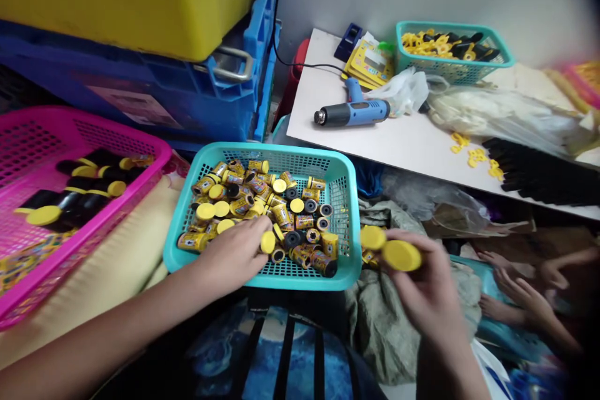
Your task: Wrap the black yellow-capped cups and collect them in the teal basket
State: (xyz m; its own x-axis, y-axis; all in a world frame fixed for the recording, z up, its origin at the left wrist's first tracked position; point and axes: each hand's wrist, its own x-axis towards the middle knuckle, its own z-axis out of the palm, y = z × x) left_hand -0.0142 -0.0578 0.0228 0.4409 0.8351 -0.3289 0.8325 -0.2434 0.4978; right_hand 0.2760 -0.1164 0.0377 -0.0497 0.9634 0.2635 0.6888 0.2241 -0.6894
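Two hands: the left hand [232,254] reaches over the near rim of a teal mesh basket [262,279]; the right hand [424,287] is raised just right of that basket.
Held pieces: a yellow plastic cap [402,255] and a second yellow cap [372,237], both glossy and round, at the right fingers. Whether they are joined is hidden.
Axis: the line through both caps runs roughly sideways across the view, dipping slightly toward the right hand.
Right grip: narrow, with the fingers closed on the nearer cap.
Left grip: loose and curved, just beside a loose yellow cap [268,242], with nothing visibly held.
Basket: gold-and-yellow labelled film canisters [244,205] lie heaped and pointing every way, some with yellow ends, some black.
Left of it: a pink mesh basket [94,119] holds black cylinders with yellow caps [89,203].
Tabletop: a blue heat gun [351,112] lies on the white tabletop [319,125], near a smaller teal basket [450,26].
Nearby: a co-worker's hands [518,290] work at lower right.
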